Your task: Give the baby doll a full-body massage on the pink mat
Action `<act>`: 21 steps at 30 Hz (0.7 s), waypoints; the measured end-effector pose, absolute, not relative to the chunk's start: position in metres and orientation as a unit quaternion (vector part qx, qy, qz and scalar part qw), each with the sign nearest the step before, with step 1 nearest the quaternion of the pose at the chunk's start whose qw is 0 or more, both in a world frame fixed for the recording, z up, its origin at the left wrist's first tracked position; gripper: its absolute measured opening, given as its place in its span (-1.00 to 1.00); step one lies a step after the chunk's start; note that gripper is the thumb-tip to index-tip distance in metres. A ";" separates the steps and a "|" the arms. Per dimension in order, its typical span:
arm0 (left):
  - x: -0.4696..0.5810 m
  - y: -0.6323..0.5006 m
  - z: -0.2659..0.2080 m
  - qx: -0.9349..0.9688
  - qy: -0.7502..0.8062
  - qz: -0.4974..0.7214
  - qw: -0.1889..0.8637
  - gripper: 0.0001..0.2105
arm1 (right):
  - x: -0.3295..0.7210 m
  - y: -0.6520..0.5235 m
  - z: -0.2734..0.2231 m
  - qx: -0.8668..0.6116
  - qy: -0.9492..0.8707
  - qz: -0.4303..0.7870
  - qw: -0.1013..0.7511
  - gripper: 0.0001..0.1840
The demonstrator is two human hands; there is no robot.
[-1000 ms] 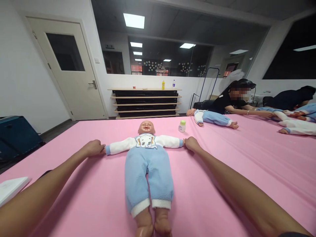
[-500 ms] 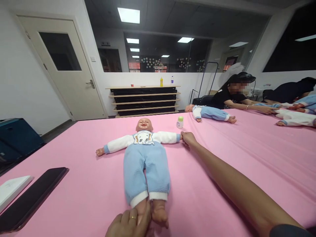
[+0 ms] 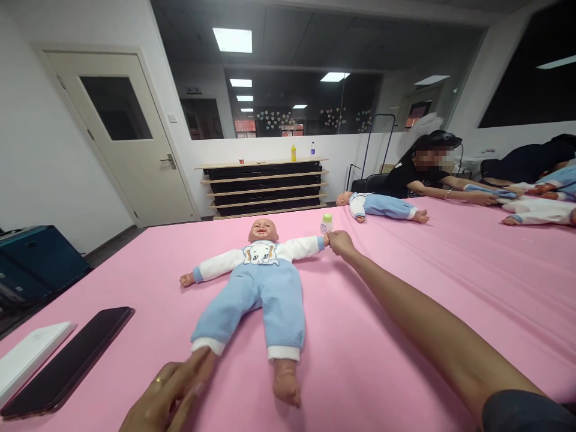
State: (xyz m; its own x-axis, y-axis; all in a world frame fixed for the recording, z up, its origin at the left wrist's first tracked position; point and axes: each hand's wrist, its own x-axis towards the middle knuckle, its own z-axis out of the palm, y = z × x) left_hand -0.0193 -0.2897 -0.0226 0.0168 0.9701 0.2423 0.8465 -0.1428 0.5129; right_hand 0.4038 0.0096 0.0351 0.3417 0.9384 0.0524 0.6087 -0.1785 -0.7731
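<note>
On its back on the pink-covered table (image 3: 360, 336) lies a baby doll (image 3: 256, 276) in a white top with an elephant face and light blue trousers. My left hand (image 3: 166, 393), with a gold ring, is closed around the doll's foot at the left; its toes are hidden by my fingers. My right hand (image 3: 341, 243) pinches the doll's hand at the right, that arm stretched out sideways. Just behind my right hand stands a small white bottle with a green cap (image 3: 326, 224). The doll's other arm and other leg rest untouched.
A dark phone (image 3: 72, 360) and a white box-like slab (image 3: 31, 354) lie at the left. A second doll (image 3: 382, 205) lies farther back. A co-worker (image 3: 427, 168) in a black cap handles blue cloth at the right. Shelves (image 3: 265, 186) stand behind the table.
My left hand has drawn the doll's leg out to the left, so the legs now spread apart. My right hand has raised the doll's hand slightly and still grips it.
</note>
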 end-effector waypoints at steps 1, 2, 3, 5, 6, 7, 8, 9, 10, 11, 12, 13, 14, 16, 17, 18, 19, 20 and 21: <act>-0.020 -0.289 -0.020 0.672 0.671 0.292 0.109 -0.46 | 0.404 0.010 0.039 -0.733 -0.539 0.214 0.355 -0.62; -0.019 -0.288 -0.015 0.638 0.700 0.302 0.110 -0.45 | 0.403 0.011 0.043 -0.732 -0.551 0.200 0.347 -0.62; -0.019 -0.287 -0.009 0.608 0.725 0.305 0.114 -0.46 | 0.402 0.011 0.048 -0.729 -0.565 0.185 0.338 -0.62; -0.018 -0.283 0.009 0.580 0.747 0.297 0.131 -0.52 | 0.396 0.013 0.059 -0.719 -0.596 0.154 0.322 -0.62; -0.017 -0.280 0.019 0.584 0.743 0.297 0.135 -0.54 | 0.391 0.014 0.066 -0.712 -0.612 0.140 0.313 -0.62; -0.015 -0.276 0.030 0.596 0.732 0.301 0.131 -0.55 | 0.385 0.014 0.074 -0.705 -0.630 0.126 0.302 -0.62; -0.011 -0.270 0.041 0.612 0.718 0.308 0.121 -0.56 | 0.376 0.015 0.083 -0.697 -0.647 0.114 0.288 -0.61; -0.005 -0.262 0.052 0.631 0.700 0.316 0.108 -0.58 | 0.365 0.016 0.092 -0.689 -0.664 0.103 0.272 -0.61; 0.003 -0.252 0.061 0.651 0.680 0.324 0.096 -0.61 | 0.352 0.016 0.101 -0.681 -0.680 0.094 0.253 -0.62; 0.012 -0.241 0.070 0.670 0.659 0.332 0.087 -0.64 | 0.337 0.015 0.109 -0.672 -0.698 0.086 0.231 -0.64; 0.023 -0.227 0.076 0.688 0.637 0.336 0.085 -0.67 | 0.321 0.014 0.117 -0.661 -0.717 0.079 0.208 -0.68; 0.035 -0.213 0.081 0.706 0.616 0.337 0.090 -0.70 | 0.304 0.013 0.123 -0.647 -0.736 0.074 0.183 -0.74; 0.048 -0.198 0.084 0.723 0.596 0.336 0.097 -0.74 | 0.286 0.010 0.128 -0.630 -0.757 0.070 0.158 -0.79; 0.072 -0.171 0.085 0.750 0.560 0.335 0.114 -0.81 | 0.252 0.005 0.133 -0.589 -0.798 0.066 0.112 -0.81; 0.082 -0.159 0.084 0.759 0.545 0.334 0.121 -0.83 | 0.238 0.002 0.134 -0.568 -0.815 0.065 0.094 -0.78; 0.091 -0.150 0.083 0.766 0.535 0.333 0.127 -0.86 | 0.226 0.000 0.134 -0.549 -0.830 0.065 0.079 -0.75; 0.097 -0.144 0.083 0.770 0.528 0.333 0.131 -0.87 | 0.218 -0.001 0.134 -0.535 -0.840 0.065 0.067 -0.72; 0.100 -0.141 0.083 0.772 0.525 0.332 0.133 -0.88 | 0.214 -0.001 0.134 -0.526 -0.846 0.066 0.058 -0.72; 0.099 -0.142 0.084 0.772 0.526 0.330 0.135 -0.87 | 0.215 0.000 0.135 -0.525 -0.847 0.066 0.052 -0.73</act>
State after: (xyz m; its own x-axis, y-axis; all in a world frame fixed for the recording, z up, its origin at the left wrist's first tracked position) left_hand 0.0995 -0.1423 0.0843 0.2296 0.9011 0.3678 0.7237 -0.4107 0.5546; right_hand 0.2148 -0.0003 0.1347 -0.4426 0.8965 0.0196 0.8828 0.4394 -0.1660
